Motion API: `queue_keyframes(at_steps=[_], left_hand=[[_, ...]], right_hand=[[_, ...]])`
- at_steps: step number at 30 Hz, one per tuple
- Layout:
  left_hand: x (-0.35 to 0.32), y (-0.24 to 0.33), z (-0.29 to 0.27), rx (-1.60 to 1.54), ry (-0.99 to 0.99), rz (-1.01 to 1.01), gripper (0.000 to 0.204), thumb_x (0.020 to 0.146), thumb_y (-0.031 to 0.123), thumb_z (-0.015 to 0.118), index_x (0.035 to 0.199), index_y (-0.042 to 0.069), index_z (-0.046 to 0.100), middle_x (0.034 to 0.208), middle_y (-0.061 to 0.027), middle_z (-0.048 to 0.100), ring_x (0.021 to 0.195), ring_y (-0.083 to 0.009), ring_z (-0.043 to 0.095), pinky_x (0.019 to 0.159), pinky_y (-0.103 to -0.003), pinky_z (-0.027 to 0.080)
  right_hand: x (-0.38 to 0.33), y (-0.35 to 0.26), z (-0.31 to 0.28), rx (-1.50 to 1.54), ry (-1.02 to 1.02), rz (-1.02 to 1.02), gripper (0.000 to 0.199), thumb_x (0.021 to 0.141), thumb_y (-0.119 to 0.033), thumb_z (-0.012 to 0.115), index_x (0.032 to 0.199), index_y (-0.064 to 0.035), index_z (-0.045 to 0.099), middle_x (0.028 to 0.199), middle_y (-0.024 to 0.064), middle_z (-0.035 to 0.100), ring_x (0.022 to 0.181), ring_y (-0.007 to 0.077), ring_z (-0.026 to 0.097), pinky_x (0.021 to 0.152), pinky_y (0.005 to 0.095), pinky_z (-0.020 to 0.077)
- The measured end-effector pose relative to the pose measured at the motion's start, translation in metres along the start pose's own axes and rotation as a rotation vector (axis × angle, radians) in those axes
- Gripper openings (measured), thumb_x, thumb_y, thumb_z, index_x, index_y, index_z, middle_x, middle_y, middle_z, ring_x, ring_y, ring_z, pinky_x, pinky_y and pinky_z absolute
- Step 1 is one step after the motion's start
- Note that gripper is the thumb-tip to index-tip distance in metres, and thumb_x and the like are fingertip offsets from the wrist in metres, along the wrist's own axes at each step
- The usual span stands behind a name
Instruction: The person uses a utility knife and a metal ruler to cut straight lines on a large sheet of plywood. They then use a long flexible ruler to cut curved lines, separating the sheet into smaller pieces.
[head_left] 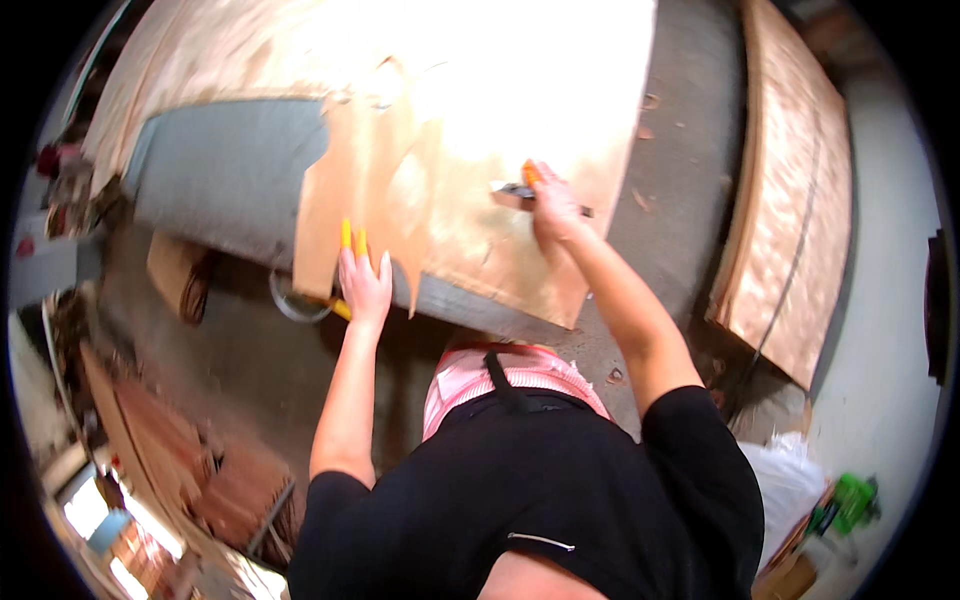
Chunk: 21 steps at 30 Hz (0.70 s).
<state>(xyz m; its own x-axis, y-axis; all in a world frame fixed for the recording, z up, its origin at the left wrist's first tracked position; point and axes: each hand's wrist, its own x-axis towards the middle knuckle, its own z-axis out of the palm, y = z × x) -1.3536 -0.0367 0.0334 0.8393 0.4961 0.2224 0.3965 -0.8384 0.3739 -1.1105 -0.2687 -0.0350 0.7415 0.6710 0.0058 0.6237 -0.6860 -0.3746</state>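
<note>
Veneer sheet (470,190) lies ahead across bench (220,170); left hand (365,285) flat on its near edge, right hand (550,205) grips knife (515,192) mid-sheet.

Both bare forearms reach forward and up from black short sleeves. The left hand (364,283) lies flat and open, palm down, fingers spread, two fingertips (347,235) capped in yellow. The right hand (551,205) is curled closed, wrist bent, one orange-tipped finger showing, its arm stretched farther out than the left.
</note>
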Motion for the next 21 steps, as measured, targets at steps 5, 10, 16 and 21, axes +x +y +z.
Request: queue_keyframes(at_steps=[5,10,16,21], left_hand=[[-0.031,0.055,0.049,-0.061,-0.206,0.231,0.054,0.077,0.030,0.057,0.118,-0.003,0.044,0.114,-0.0256,0.043,0.108,-0.0412,0.040,0.096,-0.047,0.029],[-0.032,0.096,0.058,-0.106,-0.341,0.382,0.067,0.074,0.028,0.061,0.126,-0.004,0.034,0.127,-0.0242,0.034,0.119,-0.0399,0.032,0.101,-0.048,0.023],[-0.049,0.144,0.066,-0.078,-0.493,0.466,0.073,0.072,0.031,0.064,0.127,-0.005,0.032,0.133,-0.0251,0.026,0.124,-0.0390,0.023,0.102,-0.048,0.021],[-0.053,0.174,0.069,0.072,-0.579,0.435,0.078,0.070,0.028,0.068,0.125,-0.012,0.029,0.136,-0.0275,0.019,0.126,-0.0390,0.021,0.104,-0.040,0.021]], right_hand=[[-0.005,-0.014,-0.017,-0.123,-0.056,0.033,0.045,0.074,-0.003,0.045,0.120,-0.0016,0.047,0.137,0.0054,0.031,0.123,0.0225,0.034,0.098,0.0350,0.0316],[-0.010,-0.023,-0.015,-0.138,-0.029,0.113,0.037,0.079,-0.009,0.041,0.114,-0.0016,0.052,0.138,0.0049,0.030,0.125,0.0203,0.031,0.100,0.0345,0.0287],[-0.007,-0.018,-0.014,0.136,0.106,0.170,0.036,0.078,-0.011,0.044,0.113,-0.0066,0.050,0.118,0.0110,0.050,0.107,0.0264,0.049,0.090,0.0365,0.0386],[-0.002,0.007,0.003,0.232,0.161,-0.021,0.041,0.063,-0.026,0.066,0.096,-0.0051,0.053,0.104,0.0094,0.053,0.103,0.0262,0.049,0.084,0.0357,0.0419]])
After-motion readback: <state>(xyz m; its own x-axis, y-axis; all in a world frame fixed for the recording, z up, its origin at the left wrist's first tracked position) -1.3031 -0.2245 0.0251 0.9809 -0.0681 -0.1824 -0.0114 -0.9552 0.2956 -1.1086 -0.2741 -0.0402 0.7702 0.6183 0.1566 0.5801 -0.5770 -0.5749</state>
